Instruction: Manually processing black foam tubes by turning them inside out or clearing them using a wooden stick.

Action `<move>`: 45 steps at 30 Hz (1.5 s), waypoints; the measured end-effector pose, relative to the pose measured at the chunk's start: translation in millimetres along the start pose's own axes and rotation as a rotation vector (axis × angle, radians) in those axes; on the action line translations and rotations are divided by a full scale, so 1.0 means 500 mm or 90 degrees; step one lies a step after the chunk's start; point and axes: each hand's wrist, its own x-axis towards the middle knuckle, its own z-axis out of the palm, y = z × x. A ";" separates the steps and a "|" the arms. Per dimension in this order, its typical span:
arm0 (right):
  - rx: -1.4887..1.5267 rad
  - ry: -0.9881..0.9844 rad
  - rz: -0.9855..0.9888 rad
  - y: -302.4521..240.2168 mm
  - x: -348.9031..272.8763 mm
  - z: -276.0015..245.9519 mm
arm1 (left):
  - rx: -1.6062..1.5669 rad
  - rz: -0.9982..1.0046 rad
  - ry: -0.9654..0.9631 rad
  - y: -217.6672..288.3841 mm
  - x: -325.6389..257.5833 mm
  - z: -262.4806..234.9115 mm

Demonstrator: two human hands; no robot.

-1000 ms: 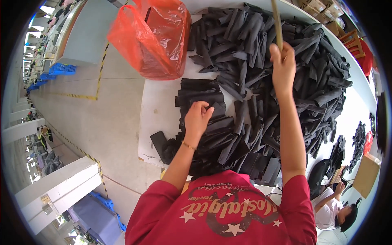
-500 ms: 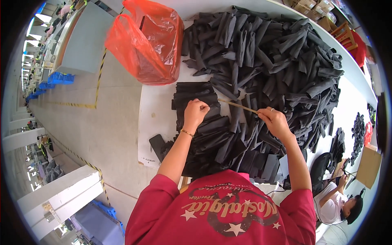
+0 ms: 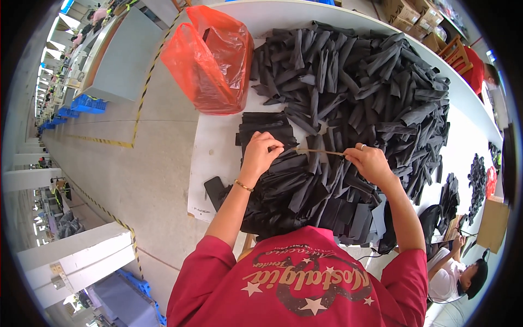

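My right hand (image 3: 370, 163) grips one end of a thin tan stick (image 3: 321, 152) between thumb and fingers. The stick lies almost level above the black fabric, its far tip near my left hand (image 3: 262, 158). That hand is closed in a pinch over a row of overlapping black fabric strips (image 3: 267, 121); whatever its fingertips hold is too small to make out. Right of the row, a big heap of loose, rolled black fabric pieces (image 3: 359, 82) spreads across the white table (image 3: 202, 155). More black strips (image 3: 278, 210) lie between my forearms.
An orange-red plastic bag (image 3: 218, 71) stands at the table's far left corner. By the left edge lies a dark phone (image 3: 214, 188). Dark grey flat pieces (image 3: 359, 223) sit near my right forearm. A co-worker in a white shirt (image 3: 447, 278) is at the right.
The stick has swung from slanting to nearly level, its far tip lower and closer to my left hand's fingers. The whole view has shifted slightly.
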 end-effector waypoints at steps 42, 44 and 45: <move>0.496 0.089 0.219 -0.218 -0.004 0.255 | -1.112 -0.362 0.262 0.069 -0.084 0.109; 0.477 0.183 0.227 -0.250 0.002 0.286 | -1.101 -0.368 0.296 0.073 -0.078 0.108; 0.474 0.217 0.241 -0.267 0.006 0.292 | -1.089 -0.369 0.329 0.081 -0.070 0.101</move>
